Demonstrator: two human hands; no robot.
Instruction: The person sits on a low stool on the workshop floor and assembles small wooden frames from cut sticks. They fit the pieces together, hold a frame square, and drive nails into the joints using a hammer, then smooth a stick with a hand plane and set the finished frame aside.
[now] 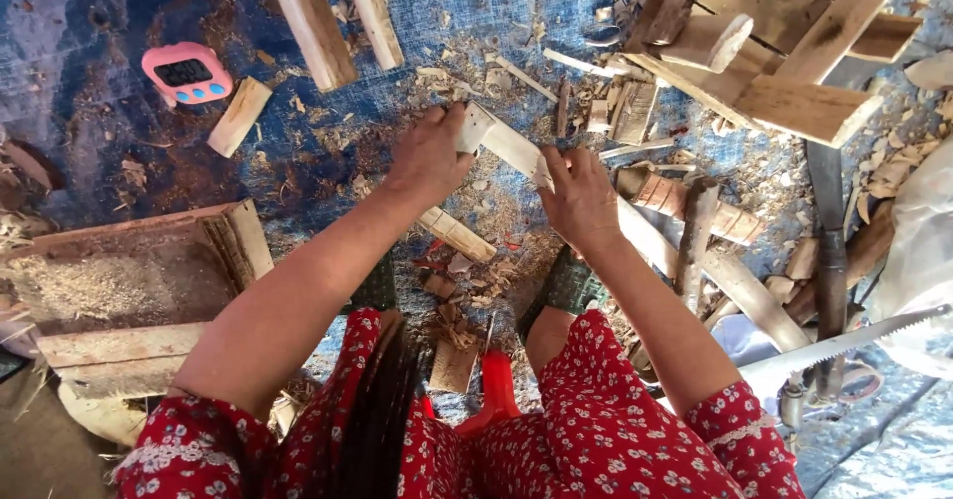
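A short pale wooden stick (501, 142) is held between both hands over the blue tarp (89, 22). My left hand (429, 156) grips its far left end. My right hand (579, 198) closes around its near right end. The stick slants from upper left to lower right. Under the hands lie wood chips and shavings (467, 295). A second cut wood piece (456, 233) rests on the tarp just below the left wrist. Red flowered sleeves cover both upper arms.
A pink digital timer (187, 72) lies at the far left. A wooden box (139, 261) sits left. Planks and blocks (774, 32) pile up at the top right. A hand saw (844, 345), an axe handle (826, 251) and a red-handled tool (496, 385) lie near.
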